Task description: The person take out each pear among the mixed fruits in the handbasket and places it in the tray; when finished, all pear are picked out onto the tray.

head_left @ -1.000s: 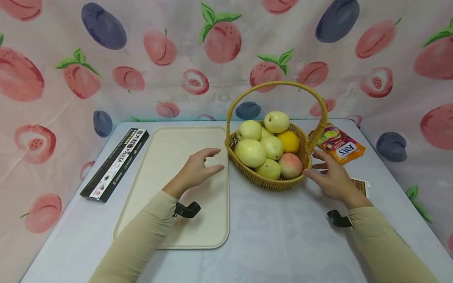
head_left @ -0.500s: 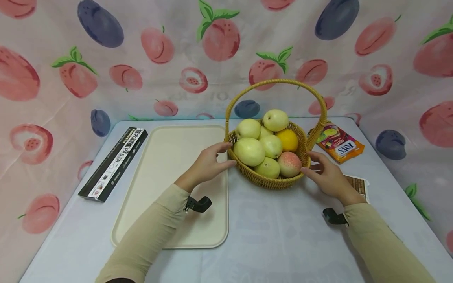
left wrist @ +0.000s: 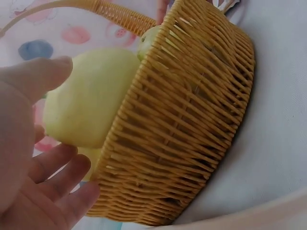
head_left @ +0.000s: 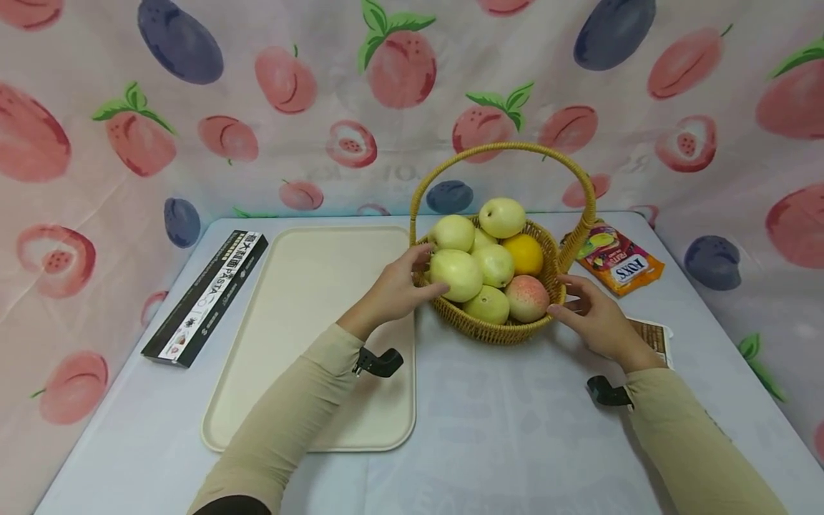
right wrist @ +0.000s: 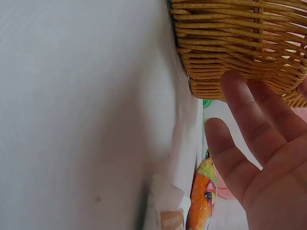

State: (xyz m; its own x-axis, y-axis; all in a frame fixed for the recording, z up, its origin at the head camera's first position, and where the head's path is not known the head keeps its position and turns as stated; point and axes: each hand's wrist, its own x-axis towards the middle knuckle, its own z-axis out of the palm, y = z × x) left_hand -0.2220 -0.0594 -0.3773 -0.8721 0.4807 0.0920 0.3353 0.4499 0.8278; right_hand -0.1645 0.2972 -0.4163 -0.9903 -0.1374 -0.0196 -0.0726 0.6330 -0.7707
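Observation:
A woven wicker basket (head_left: pixel 479 332) with a tall arched handle holds several pale green fruits, an orange (head_left: pixel 524 255) and a pinkish peach (head_left: pixel 528 299). My left hand (head_left: pixel 394 295) reaches over the basket's left rim, thumb and fingers spread around a large pale green fruit (left wrist: pixel 96 96). In the left wrist view the thumb overlaps one side of this fruit and the other fingers lie along its lower side. My right hand (head_left: pixel 595 325) is at the basket's right side, its extended fingers (right wrist: pixel 240 96) against the outer weave and its thumb by the rim near the peach.
A cream tray (head_left: pixel 322 286) lies left of the basket, under my left forearm. Farther left is a long black-and-white pasta box (head_left: pixel 206 297). An orange Fox's candy bag (head_left: pixel 621 261) lies behind my right hand, with a brown-and-white packet (head_left: pixel 653 340) beside that hand.
My left hand has moved right from above the tray to the large pale green fruit. My right hand has moved slightly left, closer against the basket's side.

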